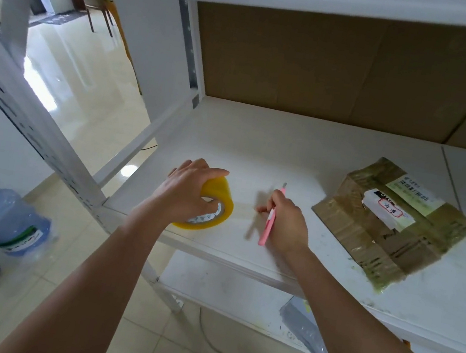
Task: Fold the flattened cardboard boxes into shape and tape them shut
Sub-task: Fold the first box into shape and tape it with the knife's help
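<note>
Left hand (189, 192) curled round yellow tape roll (214, 207) on white shelf (260, 150); right hand (286, 219) pinching pink utility knife (270, 216), blade out. Taped box (393, 221) well right. Risk: exposed blade nicking fingers or roll; roll slipping off shelf edge.

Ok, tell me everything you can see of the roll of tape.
The roll of tape is a wide ring of yellowish, see-through packing tape wound on a core with a printed white inside. It sits tilted near the front left of the white shelf, its open core facing the camera. The left hand grips it from above, thumb inside the core. Nothing else touches it.
</note>
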Tool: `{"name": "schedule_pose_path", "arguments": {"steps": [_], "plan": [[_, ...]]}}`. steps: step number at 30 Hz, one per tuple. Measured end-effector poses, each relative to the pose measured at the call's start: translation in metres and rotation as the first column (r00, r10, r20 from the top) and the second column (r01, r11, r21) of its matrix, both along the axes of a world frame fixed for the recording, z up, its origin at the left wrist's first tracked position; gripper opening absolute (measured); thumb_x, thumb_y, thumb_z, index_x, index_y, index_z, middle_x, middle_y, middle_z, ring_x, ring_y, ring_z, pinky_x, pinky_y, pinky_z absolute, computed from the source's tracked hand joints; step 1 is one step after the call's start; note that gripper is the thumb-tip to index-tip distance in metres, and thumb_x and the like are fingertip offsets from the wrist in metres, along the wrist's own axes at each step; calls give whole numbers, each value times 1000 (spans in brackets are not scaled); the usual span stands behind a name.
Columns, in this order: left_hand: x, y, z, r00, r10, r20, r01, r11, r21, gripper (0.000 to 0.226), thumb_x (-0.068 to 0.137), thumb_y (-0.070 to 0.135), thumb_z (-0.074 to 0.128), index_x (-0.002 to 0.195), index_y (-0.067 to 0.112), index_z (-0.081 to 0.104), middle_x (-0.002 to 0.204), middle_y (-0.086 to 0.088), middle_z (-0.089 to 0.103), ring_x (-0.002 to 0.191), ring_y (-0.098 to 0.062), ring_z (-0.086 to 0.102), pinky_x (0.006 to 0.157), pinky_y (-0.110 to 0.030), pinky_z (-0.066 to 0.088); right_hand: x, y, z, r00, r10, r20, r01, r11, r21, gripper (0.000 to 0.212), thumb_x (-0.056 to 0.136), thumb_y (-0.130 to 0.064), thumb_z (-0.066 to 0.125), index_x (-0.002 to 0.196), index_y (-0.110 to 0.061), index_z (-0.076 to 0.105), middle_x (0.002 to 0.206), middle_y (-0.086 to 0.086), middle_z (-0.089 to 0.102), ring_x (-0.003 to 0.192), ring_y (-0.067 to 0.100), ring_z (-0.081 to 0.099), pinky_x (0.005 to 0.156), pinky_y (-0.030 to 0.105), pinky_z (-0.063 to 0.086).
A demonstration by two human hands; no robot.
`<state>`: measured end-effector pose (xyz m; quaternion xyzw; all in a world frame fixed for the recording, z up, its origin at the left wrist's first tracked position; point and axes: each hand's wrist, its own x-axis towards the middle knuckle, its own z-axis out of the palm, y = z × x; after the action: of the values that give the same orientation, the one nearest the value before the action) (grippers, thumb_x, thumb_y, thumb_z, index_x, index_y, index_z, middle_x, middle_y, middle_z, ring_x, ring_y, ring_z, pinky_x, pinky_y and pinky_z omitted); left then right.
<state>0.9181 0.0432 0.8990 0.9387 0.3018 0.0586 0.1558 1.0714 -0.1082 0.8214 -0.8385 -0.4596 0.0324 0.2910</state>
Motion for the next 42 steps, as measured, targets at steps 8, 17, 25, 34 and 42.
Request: {"name": "schedule_pose_path", "arguments": {"steps": [8, 17, 25, 34, 42], "plan": [[33, -35, 8, 974, 199, -111, -163, 949, 269, 47, 91, 50, 50, 137, 38, 53, 144, -5, 33, 138, -29, 22, 117, -57, 3, 15, -52, 48, 979, 12, -203, 50, 954, 297, 32, 82, 11, 49, 78, -21, 45, 82, 6, 61, 95, 19, 67, 73, 37, 54], [129, -107, 13, 982, -89, 165, 114, 983, -144, 49, 94, 21, 58, 142, 22, 50, 136, -10, 44, 127, -29, 45, 103, -34, 39, 79, -174, 92, 907, -299, -296, 417, 731, 541, 18, 91, 3, 50, 90, -13, 57, 85, 9, 61, 72, 20, 55, 65, 14, 44], [182, -164, -12, 864, -457, 210, 489, 862, -134, 71, 88, -4, 47, 141, 42, 46, 161, 19, 16, 151, -9, 0, 123, -42, -4, 114, -235, 67, 935, -198, -296, 301, 883, 359, 21, 88, 13, 48, 80, -6, 45, 71, 15, 50, 64, 30, 52, 56, 34, 35], [181, -193, -36, 852, -376, 365, 500, 792, -351, 67, 85, -19, 42, 114, 36, 65, 139, 21, 48, 137, 16, 22, 119, -14, 5, 119, -240, 44, 945, -255, -203, 291, 940, 175, 41, 88, 4, 47, 82, -36, 51, 99, -2, 50, 96, 16, 43, 86, 32, 36], [178, -187, -20, 862, -203, 464, 379, 866, -325, 58, 80, -25, 42, 106, 15, 75, 134, 3, 54, 123, 3, 45, 95, -1, 33, 117, -243, 51, 977, -182, -114, 200, 964, 174, 36, 90, 9, 48, 86, -25, 58, 103, 9, 50, 101, 27, 47, 84, 21, 40]]}}
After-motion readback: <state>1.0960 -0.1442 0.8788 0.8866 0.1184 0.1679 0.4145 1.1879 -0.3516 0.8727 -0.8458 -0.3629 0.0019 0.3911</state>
